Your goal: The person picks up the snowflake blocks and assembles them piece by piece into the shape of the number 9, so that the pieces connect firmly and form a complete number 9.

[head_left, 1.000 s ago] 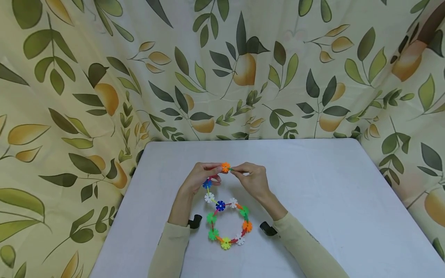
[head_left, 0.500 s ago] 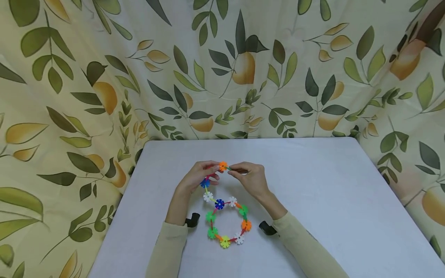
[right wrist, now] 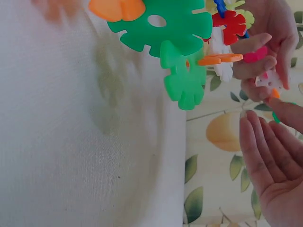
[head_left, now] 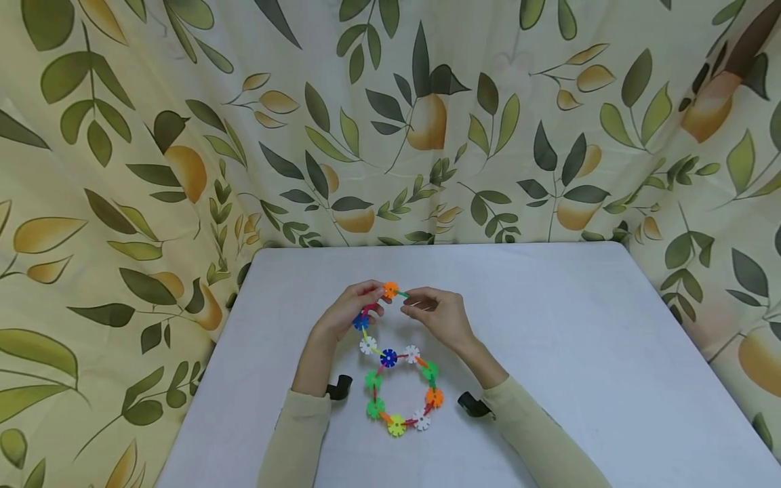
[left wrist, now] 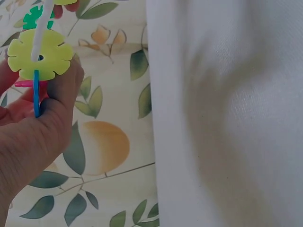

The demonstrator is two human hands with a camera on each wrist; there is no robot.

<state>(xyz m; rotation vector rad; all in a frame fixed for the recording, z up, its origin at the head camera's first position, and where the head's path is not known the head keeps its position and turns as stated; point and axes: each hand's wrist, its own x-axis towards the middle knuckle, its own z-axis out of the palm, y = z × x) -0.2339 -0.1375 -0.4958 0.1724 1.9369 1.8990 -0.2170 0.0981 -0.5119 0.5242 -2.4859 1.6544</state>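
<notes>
Flower-shaped interlocking plastic discs form a chain with a ring at its lower end. My left hand pinches the orange disc at the chain's upper end. Below it, a blue disc and a white disc lead down to the ring. A green disc, seen edge-on, sticks out from the orange one. My right hand is at its tip, thumb and index finger apart; in the right wrist view its fingers extend fairly straight. A yellow disc covers part of the left hand in the left wrist view.
The white table lies under the chain. Patterned leaf-and-fruit cloth hangs behind it and along both sides. Black wrist-worn camera pieces jut inward from the sleeves.
My right thumb and index finger have parted at the green disc, and the right hand sits slightly farther right. The left hand keeps its pinch on the orange disc, shifted a little left.
</notes>
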